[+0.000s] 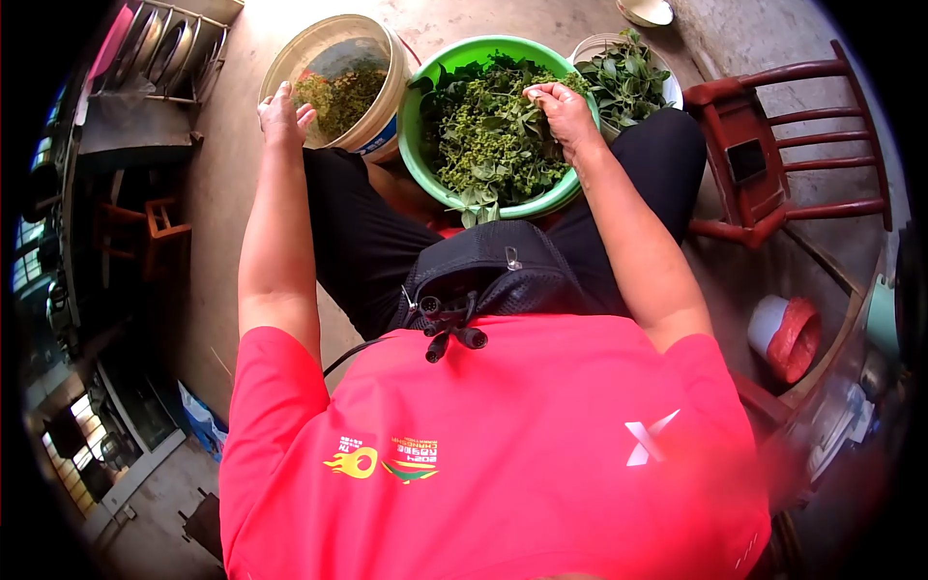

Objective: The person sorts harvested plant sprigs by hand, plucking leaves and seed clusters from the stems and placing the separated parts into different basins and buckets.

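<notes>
A green basin (411, 126) stands between my knees, heaped with green leaves and clusters of small green berries or buds (488, 135). Over its right side is my right hand (564, 116), thumb and fingertips pinched together; what they hold, if anything, is too small to make out. My left hand (283, 118) is at the near left rim of a whitish bucket (387, 82), its fingers apart and nothing seen in them. Loose yellow-green clusters with some reddish bits (343, 101) lie inside that bucket.
A white container (673, 92) of leafy sprigs (623, 79) stands right of the basin. Farther right is a reddish-brown wooden chair (744, 159). A rack with pans (169, 48) stands at the upper left. A pale bowl (646, 12) sits at the top edge.
</notes>
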Tool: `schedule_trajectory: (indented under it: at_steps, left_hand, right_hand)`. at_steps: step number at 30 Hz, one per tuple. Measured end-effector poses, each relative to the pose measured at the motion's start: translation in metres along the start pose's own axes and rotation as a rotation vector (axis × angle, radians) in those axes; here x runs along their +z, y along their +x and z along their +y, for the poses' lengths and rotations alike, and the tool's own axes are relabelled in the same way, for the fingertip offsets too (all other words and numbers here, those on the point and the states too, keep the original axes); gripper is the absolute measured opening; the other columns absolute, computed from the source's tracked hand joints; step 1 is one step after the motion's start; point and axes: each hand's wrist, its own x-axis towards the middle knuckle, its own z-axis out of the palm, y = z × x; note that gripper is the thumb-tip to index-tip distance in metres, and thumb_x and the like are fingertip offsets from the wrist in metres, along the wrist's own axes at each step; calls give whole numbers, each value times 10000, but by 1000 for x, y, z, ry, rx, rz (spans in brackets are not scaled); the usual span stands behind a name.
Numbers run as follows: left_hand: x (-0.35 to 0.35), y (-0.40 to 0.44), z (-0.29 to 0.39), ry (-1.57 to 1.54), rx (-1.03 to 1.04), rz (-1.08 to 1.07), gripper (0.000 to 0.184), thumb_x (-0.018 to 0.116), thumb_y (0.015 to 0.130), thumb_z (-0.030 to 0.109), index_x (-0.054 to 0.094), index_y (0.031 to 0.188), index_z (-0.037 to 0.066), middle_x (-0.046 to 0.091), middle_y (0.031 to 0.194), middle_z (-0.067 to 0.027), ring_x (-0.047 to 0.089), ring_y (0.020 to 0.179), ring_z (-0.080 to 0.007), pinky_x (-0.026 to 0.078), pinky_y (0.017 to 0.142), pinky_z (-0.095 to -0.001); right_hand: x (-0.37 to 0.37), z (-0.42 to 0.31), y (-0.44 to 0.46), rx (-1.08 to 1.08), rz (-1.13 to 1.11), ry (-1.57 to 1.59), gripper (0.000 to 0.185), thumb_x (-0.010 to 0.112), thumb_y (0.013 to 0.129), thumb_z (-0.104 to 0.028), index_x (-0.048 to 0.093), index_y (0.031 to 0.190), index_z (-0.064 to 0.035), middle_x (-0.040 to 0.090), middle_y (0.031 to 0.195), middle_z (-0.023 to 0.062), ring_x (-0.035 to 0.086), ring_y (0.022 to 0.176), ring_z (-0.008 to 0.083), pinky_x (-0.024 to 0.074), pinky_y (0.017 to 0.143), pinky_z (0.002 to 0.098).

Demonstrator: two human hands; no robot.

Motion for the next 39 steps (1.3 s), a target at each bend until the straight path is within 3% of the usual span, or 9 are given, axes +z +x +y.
schedule_trajectory:
  at_steps: [3, 7, 11, 16, 19, 24, 29, 36, 39]
  left_hand:
    - [16, -9, -15, 144, 280, 67, 444, 581, 876, 157, 416, 1253, -10, 550, 1102, -152, 635, 778, -215, 540, 586, -290]
    - [48, -62, -55, 439, 498, -561, 189, 594, 886, 138, 613, 1035, 24, 651, 900, -45, 619, 759, -110, 504, 669, -236]
    - [68, -141, -86, 1208, 668, -1053, 284, 657, 781, 288, 644, 948, 59, 650, 875, -155, 634, 827, -301, 492, 740, -379]
    - [71, -165, -119, 1378, 833, -972, 241, 621, 723, 222, 637, 911, 72, 647, 828, -153, 629, 816, -329, 495, 727, -417]
    - [71, -158, -119, 1310, 724, -916, 221, 601, 729, 176, 628, 929, 85, 651, 809, -148, 630, 811, -333, 498, 723, -414]
    - [66, -160, -108, 1075, 853, -592, 161, 589, 766, 202, 628, 897, 116, 619, 883, -117, 614, 835, -327, 491, 715, -423]
    - [56, -168, -119, 1350, 1028, -1047, 294, 659, 730, 387, 650, 830, 110, 588, 850, -97, 588, 866, -278, 485, 718, -383]
    - [62, -159, -122, 1304, 801, -1139, 200, 646, 742, 278, 658, 844, 107, 603, 875, -104, 602, 860, -269, 489, 748, -358]
    - [62, -158, -113, 1117, 309, -1100, 150, 658, 755, 187, 654, 875, 96, 619, 861, -79, 613, 812, -195, 483, 739, -295]
  right_hand:
    - [-1, 1, 2, 16, 3, 4, 91, 612, 871, -129, 644, 894, -47, 617, 830, -14, 520, 744, 58, 423, 703, 204]
    - [-8, -3, 2, 28, -55, -29, 109, 589, 884, -125, 642, 942, -50, 635, 879, -3, 549, 792, 60, 442, 735, 199]
    - [5, -19, -19, 47, -374, -303, 177, 619, 852, -187, 656, 965, -56, 663, 884, 8, 589, 796, 81, 480, 713, 241]
    - [28, -4, -59, -191, -558, -1340, 318, 630, 799, -340, 616, 1064, -166, 659, 981, 112, 623, 928, 296, 487, 792, 402]
    - [33, 3, -55, -153, -647, -1510, 242, 606, 789, -313, 615, 991, -179, 662, 947, 71, 629, 906, 272, 489, 756, 403]
    - [22, -13, -40, -118, -316, -1268, 207, 581, 774, -336, 642, 914, -196, 671, 894, 39, 632, 882, 251, 490, 753, 390]
    - [8, -17, -29, -71, -321, -1070, 245, 625, 775, -364, 655, 921, -169, 675, 894, 60, 637, 844, 240, 493, 741, 363]
    - [4, -6, -28, -32, -371, -669, 215, 665, 796, -276, 650, 890, -83, 641, 773, 35, 580, 715, 123, 471, 695, 274]
    - [2, -10, -27, 18, -366, -519, 171, 654, 829, -227, 643, 894, -69, 613, 785, -14, 529, 731, 66, 449, 699, 234]
